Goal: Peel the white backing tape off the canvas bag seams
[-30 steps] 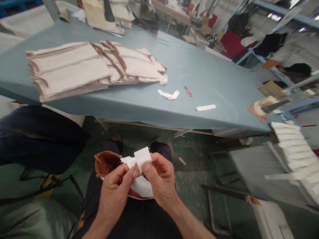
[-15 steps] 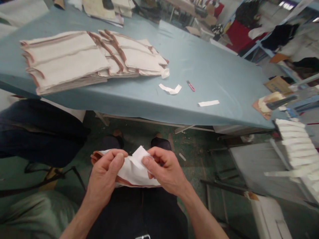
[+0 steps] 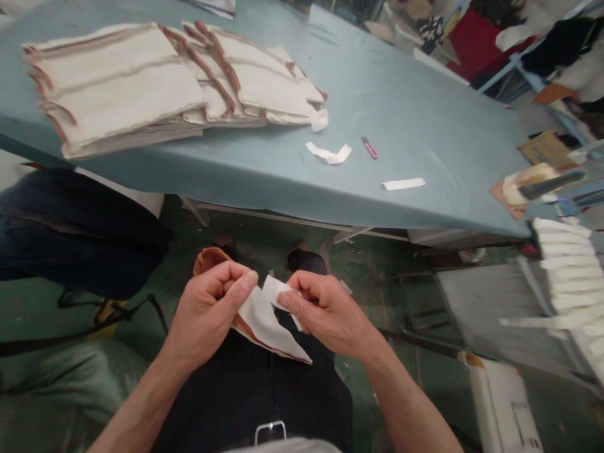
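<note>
My left hand [image 3: 217, 305] pinches the upper edge of a white fabric piece [image 3: 264, 324] with brown trim, which hangs down over my lap. Its brown folded end [image 3: 211, 257] sticks out behind my left fingers. Between the thumb and fingers of my right hand [image 3: 321, 308] is a small white strip [image 3: 275, 290], paper or tape by its look. The strip's near end stands close to the fabric, with a narrow gap between them. Part of the strip is hidden by my right fingers.
Stacked cream fabric pieces with brown edges [image 3: 127, 82] lie on the blue-covered table [image 3: 264, 182]. Nearby are a curled white strip [image 3: 329, 153], a pink-handled cutter [image 3: 370, 148] and a straight white strip [image 3: 403, 184]. Dark cloth [image 3: 80, 233] hangs at left; a white ribbed stack [image 3: 566, 270] stands right.
The white strip and the fabric have come apart a little. My left hand has lifted and turned the fabric, so it now slants down to the right. The view has tilted down.
</note>
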The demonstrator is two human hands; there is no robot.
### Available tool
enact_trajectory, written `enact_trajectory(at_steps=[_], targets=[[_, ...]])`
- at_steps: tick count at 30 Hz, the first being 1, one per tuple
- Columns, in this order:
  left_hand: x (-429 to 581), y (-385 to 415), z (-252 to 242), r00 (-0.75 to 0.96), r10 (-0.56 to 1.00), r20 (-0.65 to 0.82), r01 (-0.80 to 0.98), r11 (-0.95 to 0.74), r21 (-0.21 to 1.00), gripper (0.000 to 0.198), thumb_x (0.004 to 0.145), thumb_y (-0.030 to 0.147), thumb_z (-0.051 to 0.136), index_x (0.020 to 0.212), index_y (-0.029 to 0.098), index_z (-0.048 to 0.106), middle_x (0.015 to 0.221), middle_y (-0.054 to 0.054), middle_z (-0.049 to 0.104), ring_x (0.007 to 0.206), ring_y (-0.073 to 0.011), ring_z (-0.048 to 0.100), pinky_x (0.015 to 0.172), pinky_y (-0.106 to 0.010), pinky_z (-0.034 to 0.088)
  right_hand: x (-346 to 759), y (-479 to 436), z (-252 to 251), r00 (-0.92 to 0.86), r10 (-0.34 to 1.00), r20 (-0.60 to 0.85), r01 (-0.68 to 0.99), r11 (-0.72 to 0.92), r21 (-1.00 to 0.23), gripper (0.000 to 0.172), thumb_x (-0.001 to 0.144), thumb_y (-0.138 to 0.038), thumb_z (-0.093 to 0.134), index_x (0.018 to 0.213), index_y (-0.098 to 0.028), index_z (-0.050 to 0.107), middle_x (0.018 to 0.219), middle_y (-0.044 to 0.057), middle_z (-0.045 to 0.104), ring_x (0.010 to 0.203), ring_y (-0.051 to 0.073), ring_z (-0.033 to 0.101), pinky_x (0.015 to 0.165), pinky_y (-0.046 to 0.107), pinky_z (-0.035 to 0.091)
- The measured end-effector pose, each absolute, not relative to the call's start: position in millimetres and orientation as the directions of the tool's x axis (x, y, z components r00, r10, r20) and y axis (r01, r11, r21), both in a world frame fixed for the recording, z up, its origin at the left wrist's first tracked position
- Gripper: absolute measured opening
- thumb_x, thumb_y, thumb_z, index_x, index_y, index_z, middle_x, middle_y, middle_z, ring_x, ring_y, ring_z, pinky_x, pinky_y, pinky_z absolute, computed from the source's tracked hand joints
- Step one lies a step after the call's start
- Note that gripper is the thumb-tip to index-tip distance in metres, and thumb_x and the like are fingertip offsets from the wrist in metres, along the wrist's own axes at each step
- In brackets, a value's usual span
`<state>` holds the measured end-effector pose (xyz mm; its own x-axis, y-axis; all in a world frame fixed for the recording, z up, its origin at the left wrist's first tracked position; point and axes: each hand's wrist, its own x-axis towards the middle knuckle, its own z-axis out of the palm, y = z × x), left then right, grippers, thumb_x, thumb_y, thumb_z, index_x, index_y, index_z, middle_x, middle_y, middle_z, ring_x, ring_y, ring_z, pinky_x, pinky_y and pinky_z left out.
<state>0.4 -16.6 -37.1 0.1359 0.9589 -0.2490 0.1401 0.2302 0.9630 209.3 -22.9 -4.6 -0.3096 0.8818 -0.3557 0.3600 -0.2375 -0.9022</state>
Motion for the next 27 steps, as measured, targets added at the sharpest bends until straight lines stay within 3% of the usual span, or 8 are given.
enact_trajectory(at_steps=[4, 8, 13, 17, 19, 21, 23, 27], targets=[[-2.0, -15.4, -39.8, 0.116, 0.965, -0.237, 0.192, 0.212, 0.958, 0.04, 0.092, 0.052, 0.066, 0.071, 0.019, 0.063, 0.057, 0.004, 0.056, 0.047, -0.0111, 0.051, 0.045, -0.02, 0.04, 213.2, -18.2, -2.4, -0.271, 0.903, -0.333, 0.114, -0.314, -0.943, 0.047, 0.093, -0.064, 0.07, 0.077, -0.022, 0.054, 0.051, -0.01, 0.046, 0.043, 0.006, 0.034, 0.042, 0.021, 0.024], [0.1, -15.4, -61.7, 0.155, 0.958, -0.241, 0.211, 0.207, 0.955, 0.051, 0.095, 0.058, 0.059, 0.062, 0.019, 0.054, 0.056, 0.005, 0.048, 0.049, -0.0103, 0.045, 0.048, -0.02, 0.036, 215.3, -8.6, 3.3, -0.082, 0.978, -0.193, -0.134, -0.203, -0.97, 0.051, 0.09, -0.066, 0.076, 0.075, -0.023, 0.052, 0.047, -0.013, 0.039, 0.04, 0.005, 0.026, 0.04, 0.02, 0.023], [9.4, -18.0, -90.9, 0.358, 0.84, -0.409, 0.094, 0.403, 0.91, 0.059, 0.088, 0.074, 0.066, 0.093, 0.016, 0.073, 0.069, 0.001, 0.06, 0.058, -0.0142, 0.054, 0.051, -0.021, 0.039, 209.7, 6.1, 18.4, 0.046, 0.998, -0.036, -0.322, -0.019, -0.947, 0.047, 0.092, -0.057, 0.077, 0.073, -0.025, 0.049, 0.046, -0.014, 0.031, 0.039, 0.007, 0.019, 0.04, 0.021, 0.022], [36.8, -30.6, -94.9, 0.699, 0.595, -0.398, -0.023, 0.575, 0.818, 0.075, 0.073, 0.078, 0.082, 0.109, 0.012, 0.077, 0.06, 0.007, 0.047, 0.053, -0.0082, 0.035, 0.049, -0.019, 0.025, 194.7, 15.9, 29.1, 0.231, 0.969, 0.089, -0.409, 0.18, -0.894, 0.048, 0.094, -0.051, 0.076, 0.071, -0.025, 0.044, 0.049, -0.014, 0.023, 0.041, 0.007, 0.016, 0.04, 0.02, 0.023], [53.8, -36.5, -90.1, 0.736, 0.593, -0.327, -0.157, 0.619, 0.77, 0.084, 0.068, 0.079, 0.086, 0.12, 0.013, 0.076, 0.059, 0.01, 0.039, 0.054, -0.0076, 0.027, 0.048, -0.018, 0.02, 187.5, 16.1, 27.7, 0.281, 0.952, 0.122, -0.394, 0.23, -0.89, 0.05, 0.096, -0.051, 0.073, 0.069, -0.024, 0.041, 0.05, -0.013, 0.024, 0.042, 0.008, 0.017, 0.041, 0.019, 0.024], [68.4, -39.1, -81.2, 0.693, 0.668, -0.272, -0.346, 0.639, 0.687, 0.092, 0.059, 0.081, 0.09, 0.12, 0.014, 0.077, 0.06, 0.01, 0.038, 0.056, -0.0079, 0.029, 0.048, -0.017, 0.025, 183.1, 11.3, 19.8, 0.299, 0.943, 0.145, -0.348, 0.249, -0.904, 0.052, 0.099, -0.052, 0.07, 0.068, -0.024, 0.039, 0.05, -0.013, 0.027, 0.042, 0.008, 0.021, 0.043, 0.019, 0.027], [78.1, -37.7, -70.5, 0.621, 0.729, -0.287, -0.493, 0.648, 0.581, 0.088, 0.054, 0.08, 0.093, 0.111, 0.014, 0.08, 0.06, 0.008, 0.044, 0.056, -0.008, 0.037, 0.053, -0.017, 0.039, 182.9, 1.4, 6.5, 0.302, 0.941, 0.153, -0.306, 0.248, -0.919, 0.053, 0.101, -0.052, 0.069, 0.068, -0.023, 0.039, 0.05, -0.011, 0.034, 0.043, 0.008, 0.025, 0.044, 0.019, 0.029], [82.5, -29.0, -58.6, 0.373, 0.79, -0.487, -0.612, 0.604, 0.51, 0.07, 0.057, 0.068, 0.099, 0.101, 0.016, 0.083, 0.066, 0.0, 0.068, 0.058, -0.0128, 0.061, 0.065, -0.025, 0.057, 194.6, -26.8, -24.3, 0.33, 0.939, 0.097, -0.228, 0.178, -0.957, 0.045, 0.102, -0.05, 0.071, 0.074, -0.023, 0.048, 0.052, -0.011, 0.041, 0.045, 0.007, 0.032, 0.046, 0.019, 0.028]])
